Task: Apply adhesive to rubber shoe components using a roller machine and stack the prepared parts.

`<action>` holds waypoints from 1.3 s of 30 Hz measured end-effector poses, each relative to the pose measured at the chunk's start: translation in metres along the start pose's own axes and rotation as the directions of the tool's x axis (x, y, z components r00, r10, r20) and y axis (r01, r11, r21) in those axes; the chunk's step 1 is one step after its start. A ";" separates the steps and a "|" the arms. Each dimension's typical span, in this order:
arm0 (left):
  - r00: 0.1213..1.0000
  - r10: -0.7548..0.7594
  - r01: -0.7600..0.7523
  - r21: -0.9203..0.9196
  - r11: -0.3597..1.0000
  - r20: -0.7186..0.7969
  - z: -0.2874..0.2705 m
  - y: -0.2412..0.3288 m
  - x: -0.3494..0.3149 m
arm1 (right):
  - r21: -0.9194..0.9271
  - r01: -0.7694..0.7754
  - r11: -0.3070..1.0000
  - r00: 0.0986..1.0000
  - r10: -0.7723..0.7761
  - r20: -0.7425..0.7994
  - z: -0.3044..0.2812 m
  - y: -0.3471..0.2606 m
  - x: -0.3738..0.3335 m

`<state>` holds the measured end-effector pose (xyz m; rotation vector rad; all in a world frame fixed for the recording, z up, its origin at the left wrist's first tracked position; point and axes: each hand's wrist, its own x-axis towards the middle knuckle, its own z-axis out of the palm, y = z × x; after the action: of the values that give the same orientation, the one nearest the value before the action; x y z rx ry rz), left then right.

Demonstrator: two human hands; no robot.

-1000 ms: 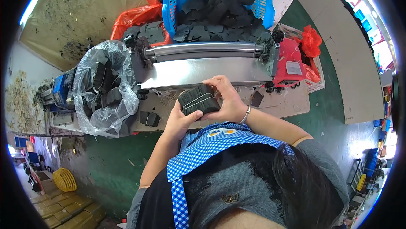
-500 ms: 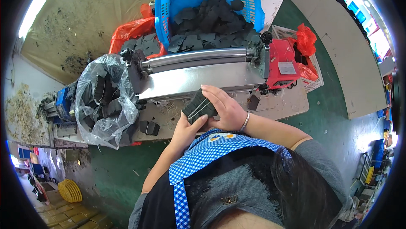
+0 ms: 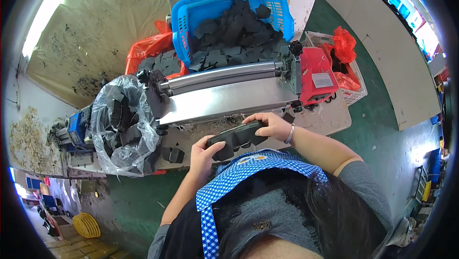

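Note:
Between my two hands, a stack of thin black pieces (image 3: 237, 140) is held lengthwise, just in front of the roller machine. My left hand (image 3: 205, 153) grips its left end, thumb on the near face. The right hand (image 3: 275, 127) pinches the other end, fingers along the top edge. Whether a band is around the stack cannot be made out now. Beyond it stands the roller machine (image 3: 224, 97), with a shiny metal plate and a red end housing. A small black bundle (image 3: 172, 155) lies on the table to the left.
A blue basket (image 3: 179, 34) behind the machine holds many loose black pieces. On the left, a clear plastic bag (image 3: 103, 137) contains black bundles. Red bags (image 3: 344, 44) fill a white crate (image 3: 358, 75) at right. Light rubber bands and scraps litter the table (image 3: 330, 118).
The stack has turned from upright and tilted, with pale bands showing across it, to lying lengthwise. My hands have spread apart to its two ends. The view has shifted slightly.

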<state>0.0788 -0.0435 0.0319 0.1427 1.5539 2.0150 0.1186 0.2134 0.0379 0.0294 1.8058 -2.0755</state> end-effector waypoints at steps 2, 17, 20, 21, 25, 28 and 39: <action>0.981 -0.072 0.074 0.005 0.997 -0.182 0.011 -0.006 0.004 | -0.258 0.057 0.964 0.986 -0.096 -0.139 0.010 0.018 0.012; 0.994 -0.052 0.015 -0.343 0.939 -0.097 -0.003 -0.006 0.018 | 0.243 -0.002 0.970 0.999 0.013 -0.040 0.003 0.008 0.016; 0.999 0.048 -0.038 -0.368 0.929 0.020 -0.010 -0.006 0.030 | 0.312 0.065 0.948 0.998 -0.062 -0.022 -0.004 0.008 0.028; 0.997 0.074 -0.058 -0.368 0.928 0.029 -0.013 -0.008 0.033 | 0.332 0.061 0.941 0.998 -0.052 -0.036 -0.004 0.006 0.030; 0.989 0.130 -0.145 -0.268 0.953 -0.072 -0.018 -0.026 0.048 | 0.426 0.022 0.904 0.975 0.075 -0.209 0.002 0.006 0.051; 0.975 0.192 -0.208 -0.158 0.965 -0.111 -0.023 -0.028 0.040 | 0.517 -0.048 0.854 0.937 0.218 -0.272 0.001 0.006 0.059; 0.977 0.191 -0.131 -0.457 0.880 0.089 -0.038 -0.023 0.021 | 0.367 -0.267 0.891 0.963 0.265 0.057 0.006 0.019 0.073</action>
<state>0.0545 -0.0618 -0.0065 0.2234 0.9865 2.3883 0.0581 0.1860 0.0012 0.3549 1.2926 -2.1740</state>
